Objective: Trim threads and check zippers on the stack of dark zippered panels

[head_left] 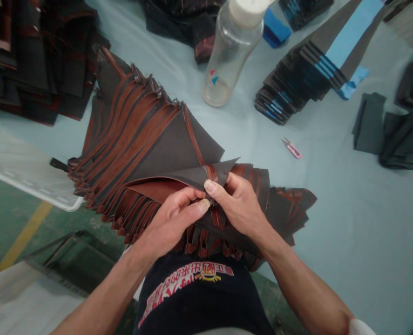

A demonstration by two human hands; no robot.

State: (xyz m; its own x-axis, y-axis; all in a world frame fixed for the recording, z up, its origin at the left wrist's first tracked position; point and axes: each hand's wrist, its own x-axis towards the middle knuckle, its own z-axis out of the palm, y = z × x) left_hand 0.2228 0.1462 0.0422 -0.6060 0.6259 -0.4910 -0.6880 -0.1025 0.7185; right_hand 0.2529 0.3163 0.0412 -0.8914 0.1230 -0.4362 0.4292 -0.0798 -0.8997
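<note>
A long fanned pile of dark grey fabric pieces [164,151] with reddish-brown strips lies across the near edge of the table. At its middle, my left hand [180,211] pinches the edge of one piece between thumb and fingers. Close beside it on the right, my right hand [237,200] holds the same piece, thumb on top near a brown strip. The two thumbs are a short distance apart. The fingertips under the fabric are partly hidden.
A clear bottle [227,56] with a white cap stands beyond the pile. Pink snips [292,148] lie to the right. Blue-striped stacks [311,60] are at the back right, dark folded fabric [368,123] far right, more pieces [35,60] back left, a white bin [28,172] left.
</note>
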